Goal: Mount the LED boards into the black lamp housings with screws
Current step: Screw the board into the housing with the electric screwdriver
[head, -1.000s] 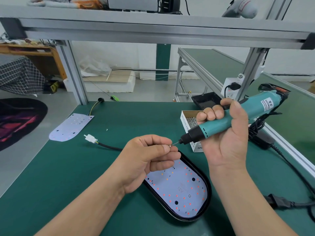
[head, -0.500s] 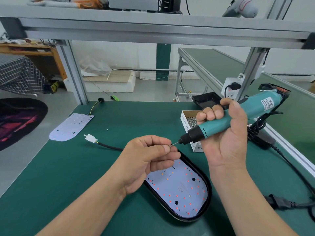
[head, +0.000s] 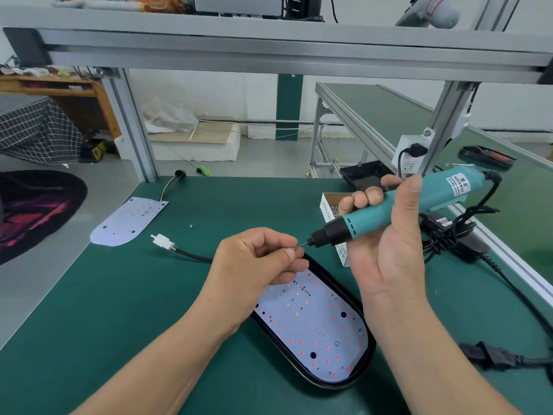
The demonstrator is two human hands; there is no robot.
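The green table (head: 119, 295) carries a black oval lamp housing (head: 338, 384) near the front, with a pale LED board (head: 314, 324) lying inside it. A black cable (head: 194, 257) runs left from the housing and ends in a white connector (head: 163, 241). Further back on the left lies a second, loose LED board (head: 128, 221), with a tiny screw (head: 191, 226) well apart to its right. At the far right stand an open box of screws (head: 324, 209) and a black tray (head: 366, 173); a power adapter (head: 466, 244) with bundled cord and a black plug (head: 490, 356) lie along the right edge.
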